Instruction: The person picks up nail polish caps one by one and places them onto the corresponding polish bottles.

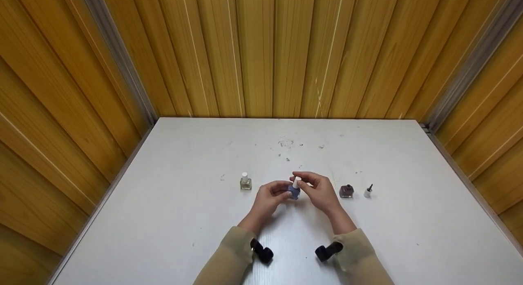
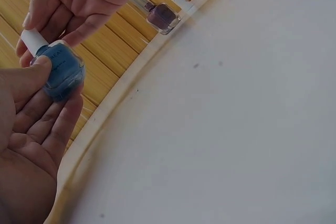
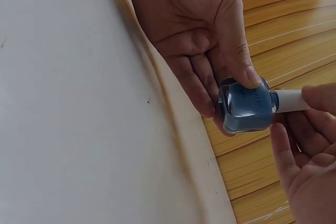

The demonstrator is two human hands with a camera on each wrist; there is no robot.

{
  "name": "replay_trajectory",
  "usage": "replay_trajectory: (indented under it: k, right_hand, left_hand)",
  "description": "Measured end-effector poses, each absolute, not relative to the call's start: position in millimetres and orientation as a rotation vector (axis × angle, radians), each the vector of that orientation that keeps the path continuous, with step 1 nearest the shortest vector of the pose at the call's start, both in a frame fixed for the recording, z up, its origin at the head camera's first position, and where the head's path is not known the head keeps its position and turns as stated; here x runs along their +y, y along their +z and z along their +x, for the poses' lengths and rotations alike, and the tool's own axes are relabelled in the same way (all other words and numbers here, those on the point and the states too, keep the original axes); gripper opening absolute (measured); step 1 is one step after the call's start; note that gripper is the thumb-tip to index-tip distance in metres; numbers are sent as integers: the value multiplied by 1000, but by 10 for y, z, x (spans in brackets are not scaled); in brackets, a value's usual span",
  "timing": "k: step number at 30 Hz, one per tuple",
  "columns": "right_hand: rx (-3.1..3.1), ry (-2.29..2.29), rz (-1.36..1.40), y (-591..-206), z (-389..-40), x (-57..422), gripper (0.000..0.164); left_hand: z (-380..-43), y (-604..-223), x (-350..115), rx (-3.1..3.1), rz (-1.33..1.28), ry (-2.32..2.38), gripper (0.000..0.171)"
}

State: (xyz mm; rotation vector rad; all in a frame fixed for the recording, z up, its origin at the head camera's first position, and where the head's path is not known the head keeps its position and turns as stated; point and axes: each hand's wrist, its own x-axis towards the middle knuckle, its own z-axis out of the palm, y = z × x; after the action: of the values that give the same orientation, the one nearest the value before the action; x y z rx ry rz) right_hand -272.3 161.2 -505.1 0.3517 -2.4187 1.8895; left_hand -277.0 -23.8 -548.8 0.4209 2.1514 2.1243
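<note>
My left hand (image 1: 270, 198) grips a blue nail polish bottle (image 2: 64, 72) by its glass body, thumb across the label. From the other side my right hand (image 1: 321, 192) pinches the bottle's white cap (image 3: 290, 100) between thumb and fingers. The cap sits on the bottle's neck, and the bottle tilts a little in the head view. To the right of my hands stands a dark purple nail polish bottle (image 1: 346, 191) without its cap. Beside it a white cap (image 1: 367, 192) stands on the table with its dark brush pointing up.
A clear, pale yellowish nail polish bottle (image 1: 245, 183) with a white cap stands left of my hands. Small dark marks (image 1: 286, 143) dot the white table (image 1: 171, 219). Wood-patterned walls (image 1: 253, 52) rise behind and at both sides.
</note>
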Motion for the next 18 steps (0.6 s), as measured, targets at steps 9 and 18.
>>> replay_trajectory:
  k: [9, 18]
  right_hand:
    - [-2393, 1791, 219, -5063, -2717, 1584, 16]
    - [-2408, 1800, 243, -5066, -2719, 1569, 23]
  left_hand:
    - [-2754, -5475, -227, 2112, 426, 2151, 27]
    - [-2763, -5496, -223, 2105, 440, 2164, 28]
